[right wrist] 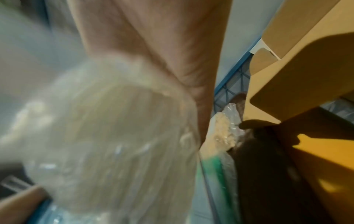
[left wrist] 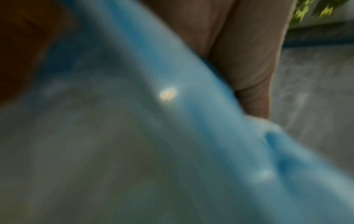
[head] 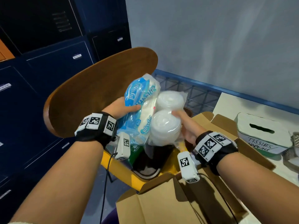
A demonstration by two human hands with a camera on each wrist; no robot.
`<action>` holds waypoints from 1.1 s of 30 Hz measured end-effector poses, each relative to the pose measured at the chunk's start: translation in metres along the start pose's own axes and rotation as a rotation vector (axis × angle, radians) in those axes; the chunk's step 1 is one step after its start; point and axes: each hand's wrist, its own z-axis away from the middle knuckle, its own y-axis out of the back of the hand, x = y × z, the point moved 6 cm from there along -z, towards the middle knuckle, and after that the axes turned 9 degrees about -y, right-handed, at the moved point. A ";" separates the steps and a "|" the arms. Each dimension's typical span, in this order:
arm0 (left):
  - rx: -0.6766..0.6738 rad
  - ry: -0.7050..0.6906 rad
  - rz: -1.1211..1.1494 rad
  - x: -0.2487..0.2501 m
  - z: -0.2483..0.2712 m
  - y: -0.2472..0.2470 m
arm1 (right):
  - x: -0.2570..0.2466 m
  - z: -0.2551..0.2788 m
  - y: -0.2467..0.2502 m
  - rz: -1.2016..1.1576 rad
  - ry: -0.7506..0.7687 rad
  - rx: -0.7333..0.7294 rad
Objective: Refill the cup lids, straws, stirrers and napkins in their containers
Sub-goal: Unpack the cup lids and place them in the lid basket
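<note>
Blue-and-white crinkled plastic wraps the napkin pack (head: 139, 110), which the left hand (head: 123, 108) grips from the side, thumb pressed into the soft film, above an open cardboard box (head: 161, 206). Beside the pack and touching it, two round stacks of translucent white cup lids (head: 166, 118) sit in a clear, glossy bag; the right hand (head: 186, 125) holds the bag with fingers curled around the lower stack. The left wrist view shows only blurred blue film (left wrist: 191, 91) against the fingers (left wrist: 239, 53). A rounded brown wooden chair back (head: 97, 88) stands behind. To the right, a white container (head: 262, 138) with a dark slot is hand-lettered "TISSUES NAPKINS".
</note>
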 end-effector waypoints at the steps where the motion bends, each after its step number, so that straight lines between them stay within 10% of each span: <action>1: 0.011 -0.021 0.045 0.015 0.006 -0.002 | -0.011 0.013 0.000 -0.069 0.031 -0.024; 9: -0.032 -0.226 0.183 0.127 0.059 -0.062 | -0.042 0.139 0.056 -0.300 0.226 -0.064; 17: -0.243 -0.298 0.288 0.191 0.105 -0.227 | 0.011 0.258 0.202 -0.377 0.332 0.153; 24: -0.427 -0.181 0.287 0.190 0.127 -0.377 | 0.085 0.337 0.329 -0.453 0.278 0.452; 33: -0.502 0.030 0.132 0.129 0.118 -0.473 | 0.157 0.321 0.390 -0.470 0.060 0.477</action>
